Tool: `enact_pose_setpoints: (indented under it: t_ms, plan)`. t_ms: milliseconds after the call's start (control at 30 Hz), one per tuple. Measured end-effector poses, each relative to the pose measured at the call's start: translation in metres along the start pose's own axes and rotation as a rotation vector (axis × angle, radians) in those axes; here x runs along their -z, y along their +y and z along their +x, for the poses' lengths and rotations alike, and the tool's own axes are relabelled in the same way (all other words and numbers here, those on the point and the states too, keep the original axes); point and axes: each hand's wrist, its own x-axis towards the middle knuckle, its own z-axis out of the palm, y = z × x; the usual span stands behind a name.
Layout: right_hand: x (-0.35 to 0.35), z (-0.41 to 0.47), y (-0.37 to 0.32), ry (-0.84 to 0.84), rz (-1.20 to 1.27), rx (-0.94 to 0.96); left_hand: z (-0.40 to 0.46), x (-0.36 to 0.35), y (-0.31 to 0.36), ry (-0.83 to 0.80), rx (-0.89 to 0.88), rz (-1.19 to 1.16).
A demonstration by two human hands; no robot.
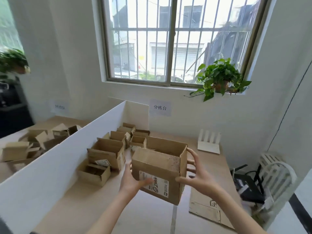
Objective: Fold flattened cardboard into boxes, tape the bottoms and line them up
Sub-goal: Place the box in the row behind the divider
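Nearest, two bare forearms reaching forward over the pale wooden table (148,215). Left hand (130,180) cupped against the near left side of an upright open-topped cardboard box (162,173), thumb laid across the printed label (154,184) on its front face. Right hand (197,176) on the box's right side, fingers spread and lightly curled round the corner edge, thumb pressing the front face. Box held up off the table between both hands, tilted slightly, top flaps standing. To the right, lying flat on the table, a flattened cardboard sheet (207,211). Left of the held box, a row of open folded boxes (108,154) running back along a white divider panel (55,168), smaller ones farther off. Beyond the divider, blurred, what seem to be more boxes heaped loosely (35,144). Farther right, a white router (209,142) near the wall. On the wall, a paper sign (160,107). Above, a barred window (175,39) with a potted plant (221,78) on its sill.
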Motion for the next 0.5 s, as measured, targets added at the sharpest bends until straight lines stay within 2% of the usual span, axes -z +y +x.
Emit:
enact_pose_setpoints:
  t_ms: [100, 233, 300, 367, 433, 500]
  plan:
    - [-0.028, 0.026, 0.01, -0.08, -0.042, 0.029, 0.012, 0.028, -0.013, 0.031, 0.053, 0.008]
    - [-0.055, 0.062, 0.03, -0.105, -0.039, 0.055, 0.041, 0.054, -0.026, 0.07, 0.059, 0.052]
    - [-0.067, 0.084, 0.043, -0.11, -0.062, 0.073, 0.062, 0.06, -0.036, 0.136, -0.014, 0.231]
    - [-0.077, 0.11, 0.057, -0.11, -0.052, 0.077, 0.09, 0.064, -0.048, 0.204, -0.174, 0.531]
    - [-0.084, 0.142, 0.071, -0.106, -0.028, 0.079, 0.12, 0.064, -0.06, 0.138, -0.351, 0.809]
    - [-0.087, 0.177, 0.087, -0.112, -0.028, 0.076, 0.156, 0.062, -0.075, -0.017, -0.432, 1.006]
